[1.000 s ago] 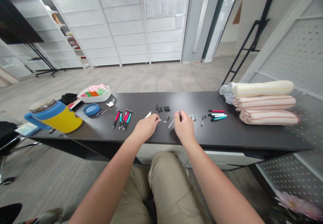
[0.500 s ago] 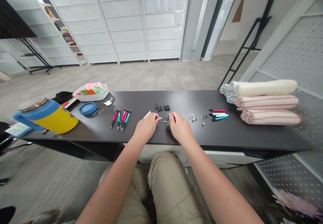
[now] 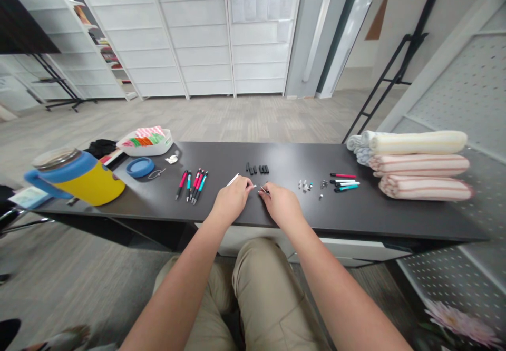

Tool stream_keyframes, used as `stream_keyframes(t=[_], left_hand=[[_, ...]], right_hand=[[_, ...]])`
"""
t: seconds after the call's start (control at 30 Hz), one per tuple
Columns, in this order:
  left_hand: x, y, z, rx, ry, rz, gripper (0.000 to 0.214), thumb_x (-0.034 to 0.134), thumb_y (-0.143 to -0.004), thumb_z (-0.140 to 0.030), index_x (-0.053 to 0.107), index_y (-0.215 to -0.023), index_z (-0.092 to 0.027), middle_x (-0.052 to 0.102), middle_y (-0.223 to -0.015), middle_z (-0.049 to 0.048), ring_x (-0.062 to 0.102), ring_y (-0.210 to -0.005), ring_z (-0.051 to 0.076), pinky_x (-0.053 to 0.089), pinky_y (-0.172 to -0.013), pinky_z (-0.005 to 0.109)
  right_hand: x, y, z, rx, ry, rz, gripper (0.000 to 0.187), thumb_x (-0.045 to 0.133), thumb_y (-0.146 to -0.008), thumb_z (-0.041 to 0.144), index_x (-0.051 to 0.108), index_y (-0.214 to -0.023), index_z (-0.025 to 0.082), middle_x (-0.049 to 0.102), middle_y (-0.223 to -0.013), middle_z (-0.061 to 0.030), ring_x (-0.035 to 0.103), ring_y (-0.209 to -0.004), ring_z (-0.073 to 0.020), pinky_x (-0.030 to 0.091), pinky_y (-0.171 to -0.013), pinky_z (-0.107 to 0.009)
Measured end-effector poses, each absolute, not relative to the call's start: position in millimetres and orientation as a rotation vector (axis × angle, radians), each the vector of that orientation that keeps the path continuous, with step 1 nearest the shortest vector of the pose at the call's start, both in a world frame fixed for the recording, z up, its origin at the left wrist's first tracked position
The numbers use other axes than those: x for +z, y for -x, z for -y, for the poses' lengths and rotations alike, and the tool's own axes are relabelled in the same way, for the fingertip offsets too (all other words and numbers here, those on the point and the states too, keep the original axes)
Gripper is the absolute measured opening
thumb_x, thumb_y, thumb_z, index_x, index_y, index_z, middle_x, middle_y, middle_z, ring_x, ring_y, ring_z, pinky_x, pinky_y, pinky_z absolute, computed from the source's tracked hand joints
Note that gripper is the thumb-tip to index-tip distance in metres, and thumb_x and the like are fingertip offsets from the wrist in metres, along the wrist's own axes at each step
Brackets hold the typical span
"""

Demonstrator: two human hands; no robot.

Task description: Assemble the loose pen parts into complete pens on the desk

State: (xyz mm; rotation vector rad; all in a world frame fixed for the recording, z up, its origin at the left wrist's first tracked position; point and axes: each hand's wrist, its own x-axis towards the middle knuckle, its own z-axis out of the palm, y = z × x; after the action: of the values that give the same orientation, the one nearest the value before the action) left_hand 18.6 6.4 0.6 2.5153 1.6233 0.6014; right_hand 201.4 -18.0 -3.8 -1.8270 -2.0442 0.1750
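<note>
The left hand [image 3: 233, 197] and the right hand [image 3: 281, 201] rest low over the near middle of the bench [image 3: 237, 153], close together but not touching. The left hand's thumb and finger are pinched on a slim white tube [image 3: 233, 179]; one length of it sticks out on the far left side of the hand and a pale tip shows at the fingertips. The right hand's fingertips are closed on a small metallic piece [image 3: 264, 189], just right of that tip; its exact shape is too small to tell. Beyond the hands, on the far side, lies a short row of black sleeves [image 3: 261, 169]. Right of the right hand are scattered small white and silver parts [image 3: 305, 186], then a cluster of tiny metallic bits [image 3: 324, 184], and farther right some red, white and teal barrels [image 3: 348, 183] with black ends. Left of the left hand, red-pink and teal pens [image 3: 195, 183] lie side by side, slanting. Farther left are a blue lid [image 3: 140, 167], a white tray [image 3: 158, 148] of colourful packets and a yellow and blue jug [image 3: 93, 182]. Rolled towels [image 3: 421, 165] are stacked at the right end.
</note>
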Motion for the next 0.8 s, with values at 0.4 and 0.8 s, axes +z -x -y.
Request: stream_keyframes(t=[0.4, 0.8], left_hand=[[0.3, -18.1, -6.5, 0.602, -2.504, -1.610, 0.018, 0.050, -0.108, -0.033, 0.063, -0.114, -0.023, 0.071, -0.113, 0.0063, 0.069, -0.097, 0.021, 0.047, -0.076, 0.028], [1.9, -15.8, -5.6, 0.578, -2.576, -1.515, 0.022, 0.047, -0.109, -0.039, 0.062, -0.113, -0.024, 0.071, -0.111, 0.0036, 0.069, -0.093, 0.020, 0.048, -0.075, 0.028]], right_hand=[[-5.0, -197.7, 17.2, 0.149, 1.892, 2.039, 0.016, 0.061, -0.104, 0.035, 0.070, -0.103, 0.022, 0.079, -0.098, -0.0088, 0.075, -0.089, -0.0248, 0.042, -0.070, -0.030], [-9.3, -212.9, 15.6, 0.363, 1.620, 1.886, 0.021, 0.057, -0.104, 0.038, 0.072, -0.101, 0.024, 0.079, -0.091, -0.0040, 0.071, -0.079, -0.0206, 0.038, -0.066, -0.028]])
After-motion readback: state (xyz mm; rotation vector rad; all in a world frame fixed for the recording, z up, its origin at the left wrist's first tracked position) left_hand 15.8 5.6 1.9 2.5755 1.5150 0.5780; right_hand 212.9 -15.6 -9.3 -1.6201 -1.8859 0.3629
